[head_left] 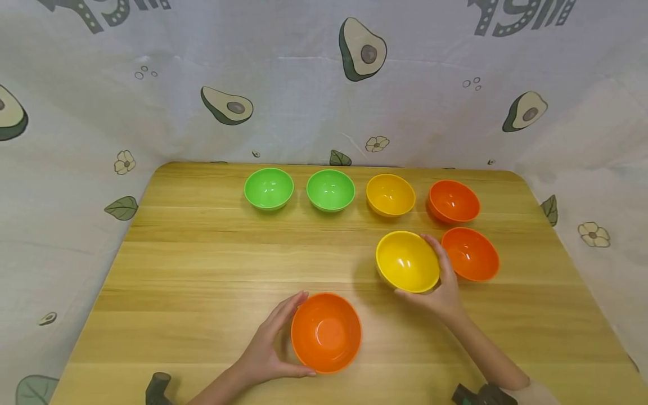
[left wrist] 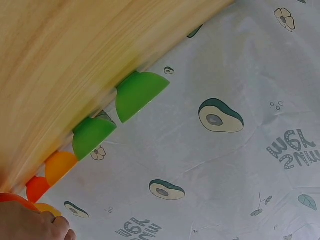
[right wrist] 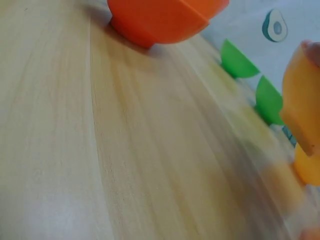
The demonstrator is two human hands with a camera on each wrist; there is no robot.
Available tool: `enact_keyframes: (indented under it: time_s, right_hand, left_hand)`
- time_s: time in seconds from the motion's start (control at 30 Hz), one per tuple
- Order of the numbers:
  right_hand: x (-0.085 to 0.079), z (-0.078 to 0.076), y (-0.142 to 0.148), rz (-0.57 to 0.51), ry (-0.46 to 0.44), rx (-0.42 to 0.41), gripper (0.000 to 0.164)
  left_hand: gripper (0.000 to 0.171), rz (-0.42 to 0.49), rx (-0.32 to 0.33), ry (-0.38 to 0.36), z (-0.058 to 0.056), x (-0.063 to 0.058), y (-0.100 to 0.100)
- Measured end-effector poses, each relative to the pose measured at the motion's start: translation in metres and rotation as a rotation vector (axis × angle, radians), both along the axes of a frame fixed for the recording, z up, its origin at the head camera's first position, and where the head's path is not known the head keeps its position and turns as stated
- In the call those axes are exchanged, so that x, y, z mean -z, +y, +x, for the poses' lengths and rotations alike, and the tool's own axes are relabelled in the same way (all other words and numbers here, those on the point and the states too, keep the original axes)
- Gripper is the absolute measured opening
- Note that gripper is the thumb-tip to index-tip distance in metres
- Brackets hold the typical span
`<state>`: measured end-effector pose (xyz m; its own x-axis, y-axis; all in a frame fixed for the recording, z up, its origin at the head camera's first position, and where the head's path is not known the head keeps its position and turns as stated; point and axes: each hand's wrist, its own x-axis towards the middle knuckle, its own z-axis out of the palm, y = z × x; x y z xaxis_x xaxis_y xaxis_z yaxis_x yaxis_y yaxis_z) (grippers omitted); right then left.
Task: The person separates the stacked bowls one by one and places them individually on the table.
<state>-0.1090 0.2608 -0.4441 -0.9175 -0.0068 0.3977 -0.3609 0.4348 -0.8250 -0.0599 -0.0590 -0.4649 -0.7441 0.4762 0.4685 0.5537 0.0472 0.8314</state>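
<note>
My left hand (head_left: pixel 268 349) holds an orange bowl (head_left: pixel 326 333) near the table's front, fingers at its far left rim and thumb at its near rim. In the left wrist view, only part of that hand (left wrist: pixel 32 222) shows at the lower left corner. To the right and farther back, my right hand (head_left: pixel 440 287) grips a yellow bowl (head_left: pixel 407 261) from its right side, thumb at the near edge and fingers along the far edge. This bowl (right wrist: pixel 302 95) appears raised over the table at the right of the right wrist view.
Along the wooden table's (head_left: pixel 202 253) back edge stand two green bowls (head_left: pixel 269 189) (head_left: pixel 331 191), a yellow-orange bowl (head_left: pixel 390 195) and a red-orange bowl (head_left: pixel 454 201). Another red-orange bowl (head_left: pixel 471 254) stands just right of my right hand. An avocado-print cloth (head_left: pixel 293 101) hangs behind.
</note>
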Motion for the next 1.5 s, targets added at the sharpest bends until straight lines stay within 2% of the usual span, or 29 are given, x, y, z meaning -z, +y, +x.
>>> enact_keyframes:
  time_s: [0.2,0.37,0.63,0.87,1.03,1.33,1.5]
  right_hand:
    - [0.031,-0.015,0.006,-0.114,-0.140,0.103,0.106]
    - [0.051,-0.025,0.010,-0.093,-0.124,0.158,0.105]
    - [0.060,-0.028,0.011,0.006,-0.094,0.184,0.108]
    - [0.064,-0.028,0.012,0.024,-0.087,0.181,0.111]
    - [0.060,-0.028,0.011,0.038,-0.073,0.162,0.112]
    - [0.024,-0.017,-0.002,0.082,0.007,0.139,0.115]
    - [0.022,-0.016,0.001,0.023,0.062,0.120,0.105]
  left_hand:
    - [0.104,-0.005,-0.005,-0.007,0.001,0.003,0.000]
    - [0.104,0.000,0.003,-0.008,0.002,0.004,0.001]
    - [0.104,-0.001,0.002,-0.006,0.002,0.003,0.001]
    - [0.104,-0.006,-0.003,0.001,0.002,0.003,0.001]
    - [0.104,-0.007,-0.008,0.006,0.002,0.002,0.001]
    - [0.103,-0.012,-0.006,0.010,0.002,0.004,0.000]
    - [0.103,-0.014,-0.005,0.020,0.001,0.003,0.000]
